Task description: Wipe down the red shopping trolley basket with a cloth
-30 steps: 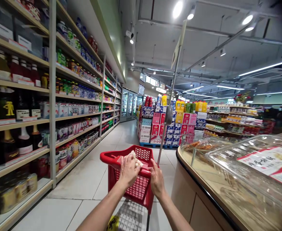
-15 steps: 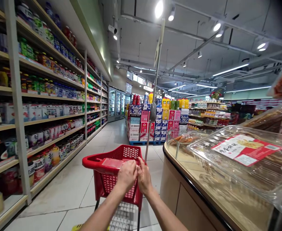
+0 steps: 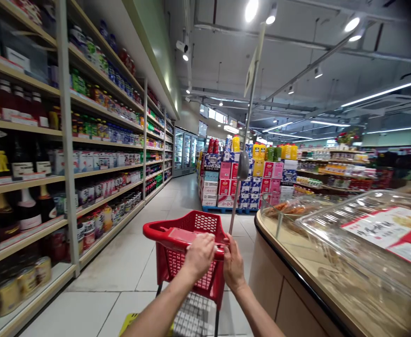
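Note:
A red plastic shopping cart (image 3: 194, 276) stands in front of me, its handle bar (image 3: 155, 229) facing me. My left hand (image 3: 201, 255) is closed in a fist over the right part of the handle, and a bit of white, tissue-like material shows at its fingers. At the handle's right end my right hand (image 3: 234, 264) is curled around the corner, next to the foot of a metal pole (image 3: 234, 210). This pole rises from the cart's corner and carries a grey rounded piece (image 3: 242, 165) partway up. My palms are hidden.
Shelves (image 3: 109, 166) with bottles and cartons line the left side. A wooden counter (image 3: 268, 276) with clear plastic food boxes (image 3: 335, 234) stands close on the right. Stacked drink cases (image 3: 229, 187) are ahead. Pale tiled floor (image 3: 124, 252) runs between shelves and cart.
My view has turned a little left, so everything sits further right. My left hand has slid left along the handle, away from my right hand, which stays at the corner.

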Demonstrator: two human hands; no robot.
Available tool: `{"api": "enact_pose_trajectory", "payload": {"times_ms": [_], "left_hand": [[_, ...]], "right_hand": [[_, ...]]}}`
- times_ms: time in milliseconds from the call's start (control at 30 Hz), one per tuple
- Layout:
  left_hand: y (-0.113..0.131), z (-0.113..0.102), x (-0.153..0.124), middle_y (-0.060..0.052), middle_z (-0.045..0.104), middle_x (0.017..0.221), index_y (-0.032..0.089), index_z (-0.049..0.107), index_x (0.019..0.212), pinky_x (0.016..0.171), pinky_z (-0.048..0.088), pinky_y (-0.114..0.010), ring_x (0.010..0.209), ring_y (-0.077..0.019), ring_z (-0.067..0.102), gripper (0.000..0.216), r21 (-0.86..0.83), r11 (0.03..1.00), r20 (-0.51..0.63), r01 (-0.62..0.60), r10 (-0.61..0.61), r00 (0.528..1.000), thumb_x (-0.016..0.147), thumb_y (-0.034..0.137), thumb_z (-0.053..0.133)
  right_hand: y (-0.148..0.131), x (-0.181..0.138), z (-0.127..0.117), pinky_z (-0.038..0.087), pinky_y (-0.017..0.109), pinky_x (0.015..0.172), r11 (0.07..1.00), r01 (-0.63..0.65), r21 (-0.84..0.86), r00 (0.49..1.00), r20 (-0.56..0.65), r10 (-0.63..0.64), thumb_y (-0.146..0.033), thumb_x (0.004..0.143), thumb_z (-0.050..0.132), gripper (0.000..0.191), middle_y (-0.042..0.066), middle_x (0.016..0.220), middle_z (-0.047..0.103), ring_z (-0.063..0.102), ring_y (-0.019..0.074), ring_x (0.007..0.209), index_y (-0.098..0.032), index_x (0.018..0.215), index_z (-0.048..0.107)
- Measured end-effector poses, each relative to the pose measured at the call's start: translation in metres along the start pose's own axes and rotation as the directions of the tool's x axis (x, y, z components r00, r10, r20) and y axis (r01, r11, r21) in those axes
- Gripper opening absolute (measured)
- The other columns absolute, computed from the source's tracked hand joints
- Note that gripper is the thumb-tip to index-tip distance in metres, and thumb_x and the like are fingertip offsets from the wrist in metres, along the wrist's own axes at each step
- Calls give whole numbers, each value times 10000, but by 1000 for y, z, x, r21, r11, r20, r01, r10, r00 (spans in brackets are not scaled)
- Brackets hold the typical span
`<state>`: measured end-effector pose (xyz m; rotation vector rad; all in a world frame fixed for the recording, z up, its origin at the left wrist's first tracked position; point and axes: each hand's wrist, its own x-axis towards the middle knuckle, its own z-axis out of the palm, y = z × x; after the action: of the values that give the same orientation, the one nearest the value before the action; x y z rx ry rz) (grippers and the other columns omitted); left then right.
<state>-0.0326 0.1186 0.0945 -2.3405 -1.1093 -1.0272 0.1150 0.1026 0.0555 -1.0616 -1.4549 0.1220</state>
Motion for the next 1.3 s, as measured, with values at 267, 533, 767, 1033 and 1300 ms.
{"api": "enact_pose_trajectory", "payload": {"times_ms": [267, 533, 767, 1033, 1300], "left_hand": [[-1, -7, -3, -80, 591, 1160, 177, 544, 1120, 941, 448, -378, 1104, -184, 519, 328, 32, 992, -61, 122, -120, 991, 862, 173, 342], [2, 9, -6, -84, 580, 1177, 158, 531, 1139, 974, 424, -351, 1133, -168, 493, 342, -20, 987, -48, -157, 156, 987, 851, 128, 348], [-14, -6, -12, -92, 560, 1203, 160, 554, 1113, 991, 408, -391, 1154, -194, 476, 315, 46, 995, -74, 85, -81, 994, 873, 191, 352], [-45, -20, -14, -74, 600, 1148, 174, 569, 1078, 944, 452, -382, 1112, -180, 514, 302, 20, 1000, -118, 3, -1, 993, 854, 157, 368], [-19, -8, -15, -80, 530, 1243, 148, 535, 1127, 1010, 389, -358, 1206, -170, 415, 326, -39, 991, -13, -125, 124, 992, 840, 146, 381]], "right_hand": [[9, 5, -12, 321, 488, 943, 993, -19, -114, 1000, -25, 17, -413, 869, 231, 486, 118, 1263, 463, 537, 229, 1031, -209, 1298, 336], [11, 9, -11, 392, 425, 900, 995, -81, -61, 995, 60, 85, -435, 868, 242, 517, 124, 1218, 523, 523, 228, 1066, -186, 1313, 330], [-12, 7, -2, 251, 487, 996, 984, 11, -177, 997, 83, 3, -420, 877, 225, 496, 107, 1266, 492, 433, 231, 1172, -163, 1259, 412], [-18, 5, -5, 372, 417, 900, 997, -41, -72, 995, 89, 47, -414, 877, 238, 502, 115, 1149, 570, 523, 219, 1045, -158, 1286, 377], [-13, 7, -8, 386, 400, 833, 994, -49, -98, 998, 40, 53, -409, 861, 255, 498, 90, 959, 618, 557, 213, 877, -138, 1243, 424]]}}
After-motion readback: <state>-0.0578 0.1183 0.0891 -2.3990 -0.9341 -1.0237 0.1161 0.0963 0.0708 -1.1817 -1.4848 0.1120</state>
